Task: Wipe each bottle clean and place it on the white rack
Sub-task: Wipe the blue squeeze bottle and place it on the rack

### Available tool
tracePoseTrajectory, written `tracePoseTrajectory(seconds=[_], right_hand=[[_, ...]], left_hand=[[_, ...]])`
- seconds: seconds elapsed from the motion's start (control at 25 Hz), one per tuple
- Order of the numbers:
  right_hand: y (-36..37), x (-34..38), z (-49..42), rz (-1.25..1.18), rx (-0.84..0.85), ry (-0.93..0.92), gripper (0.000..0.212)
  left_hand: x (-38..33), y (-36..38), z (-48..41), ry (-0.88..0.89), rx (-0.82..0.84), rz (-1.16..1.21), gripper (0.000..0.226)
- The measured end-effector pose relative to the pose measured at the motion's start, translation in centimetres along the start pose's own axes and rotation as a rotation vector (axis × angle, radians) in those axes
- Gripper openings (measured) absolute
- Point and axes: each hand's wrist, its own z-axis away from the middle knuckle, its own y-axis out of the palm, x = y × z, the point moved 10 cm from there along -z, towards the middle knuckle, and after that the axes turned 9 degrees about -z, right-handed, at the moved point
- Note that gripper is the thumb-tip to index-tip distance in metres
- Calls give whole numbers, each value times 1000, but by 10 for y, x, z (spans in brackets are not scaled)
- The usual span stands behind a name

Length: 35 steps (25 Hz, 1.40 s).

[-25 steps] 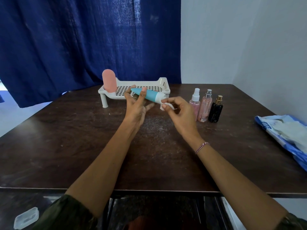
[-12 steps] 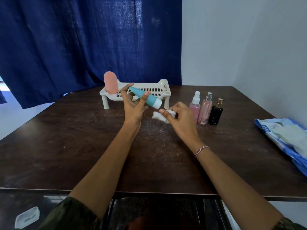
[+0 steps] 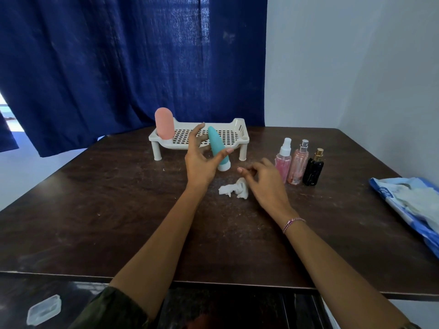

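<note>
Left hand (image 3: 202, 163) pinches the teal tube (image 3: 216, 148), cap down, almost upright, the rack (image 3: 240, 129) just behind it, so left should place it. Right hand (image 3: 264, 180) hovers by the wipe (image 3: 234, 189), fingers (image 3: 244, 170) loose, holding nothing.

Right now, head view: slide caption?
Left hand holds teal bottle near white rack; right hand open beside crumpled wipe.

Dark, scuffed wooden tabletop (image 3: 114, 224). A deep blue curtain (image 3: 123, 67) hangs far left, a plain white wall (image 3: 356, 67) stands right, and daylight shows past the curtain's left edge.
</note>
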Motion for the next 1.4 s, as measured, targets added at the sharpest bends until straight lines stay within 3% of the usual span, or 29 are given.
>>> tracePoseTrajectory(seconds=[0.12, 0.24, 0.68, 0.88, 1.4], right_hand=[[-8, 17, 2, -96, -69, -105, 16], [-10, 25, 6, -205, -96, -178, 19], [-10, 17, 4, -396, -125, -103, 26], [-9, -3, -2, -431, -163, 61, 32], [48, 59, -91, -442, -112, 75, 28]], left_hand=[[2, 0, 0, -20, -13, -77, 70], [-2, 7, 3, 16, 24, -151, 63], [-3, 13, 8, -21, 58, -77, 49], [-2, 6, 7, -99, 23, 14, 36], [3, -72, -38, -187, -387, -74, 19]])
